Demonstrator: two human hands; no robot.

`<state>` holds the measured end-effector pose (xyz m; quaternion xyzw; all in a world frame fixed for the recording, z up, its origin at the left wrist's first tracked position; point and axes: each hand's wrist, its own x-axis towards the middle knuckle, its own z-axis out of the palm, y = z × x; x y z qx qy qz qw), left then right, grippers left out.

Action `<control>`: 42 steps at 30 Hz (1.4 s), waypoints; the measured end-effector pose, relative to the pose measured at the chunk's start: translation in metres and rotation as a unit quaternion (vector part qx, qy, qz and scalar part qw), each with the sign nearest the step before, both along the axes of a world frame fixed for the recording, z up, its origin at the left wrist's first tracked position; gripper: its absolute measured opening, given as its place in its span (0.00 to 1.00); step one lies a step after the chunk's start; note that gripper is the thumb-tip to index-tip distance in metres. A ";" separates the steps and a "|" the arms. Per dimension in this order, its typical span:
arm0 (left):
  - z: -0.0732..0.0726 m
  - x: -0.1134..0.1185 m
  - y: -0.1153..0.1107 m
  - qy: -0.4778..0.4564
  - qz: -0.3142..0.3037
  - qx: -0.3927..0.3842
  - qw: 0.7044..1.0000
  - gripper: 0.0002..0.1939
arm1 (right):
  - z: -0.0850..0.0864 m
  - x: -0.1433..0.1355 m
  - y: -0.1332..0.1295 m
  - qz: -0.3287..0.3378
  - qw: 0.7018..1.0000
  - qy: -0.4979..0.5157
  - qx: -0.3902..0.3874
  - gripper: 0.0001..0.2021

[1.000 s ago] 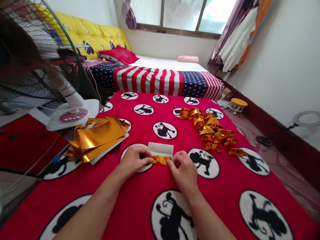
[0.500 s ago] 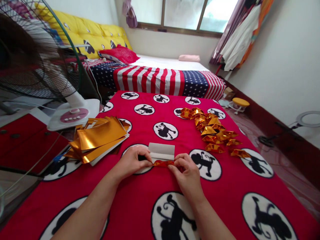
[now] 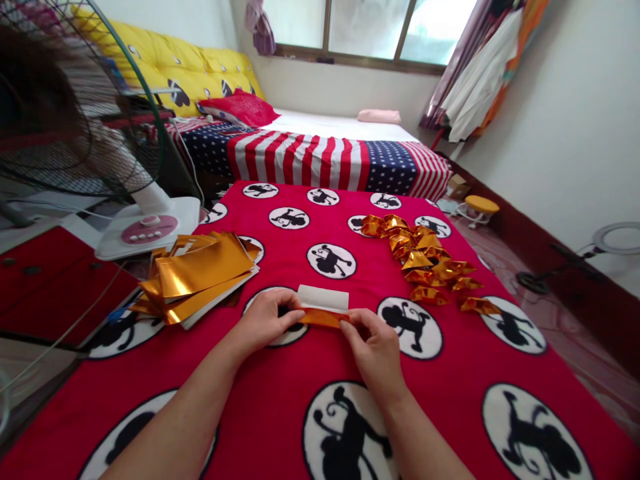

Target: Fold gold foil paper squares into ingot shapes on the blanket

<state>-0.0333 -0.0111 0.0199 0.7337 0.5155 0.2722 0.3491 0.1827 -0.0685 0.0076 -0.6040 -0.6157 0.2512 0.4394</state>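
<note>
A sheet of gold foil paper (image 3: 323,298) lies at the middle of the red cloth, its pale back showing at the far side and a folded gold strip at the near side. My left hand (image 3: 273,320) pinches the left end of the fold between thumb and fingers. At the right end, my right hand (image 3: 370,337) grips the same fold. Left of my hands is a loose stack of gold sheets (image 3: 200,273). Several folded gold pieces (image 3: 425,257) are heaped to the right.
A fan (image 3: 150,223) stands at the left beside a red cabinet (image 3: 55,287). Beyond the red cloth (image 3: 270,413) is a bed (image 3: 320,157). A yellow stool (image 3: 481,204) stands on the floor at the right.
The near edge of the sheet has been turned over, so a wider, flatter gold strip shows between my hands. Both hands keep their pinch, with the fingers slightly shifted.
</note>
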 end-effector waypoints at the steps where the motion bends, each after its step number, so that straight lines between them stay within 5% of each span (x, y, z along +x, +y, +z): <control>1: 0.000 0.001 0.000 0.007 0.008 0.003 1.000 0.06 | 0.000 -0.001 0.002 -0.016 1.000 -0.016 -0.011 0.07; 11: -0.001 0.014 -0.001 0.077 0.088 0.030 0.993 0.09 | 0.002 -0.010 0.013 -0.088 0.977 -0.190 -0.038 0.09; 28: -0.002 0.020 -0.005 0.111 0.113 0.075 0.984 0.06 | 0.001 -0.010 0.010 -0.079 0.981 -0.174 -0.020 0.03; 42: -0.006 0.020 -0.004 0.115 0.113 0.084 0.983 0.06 | -0.004 -0.012 -0.005 -0.037 0.970 -0.236 0.049 0.11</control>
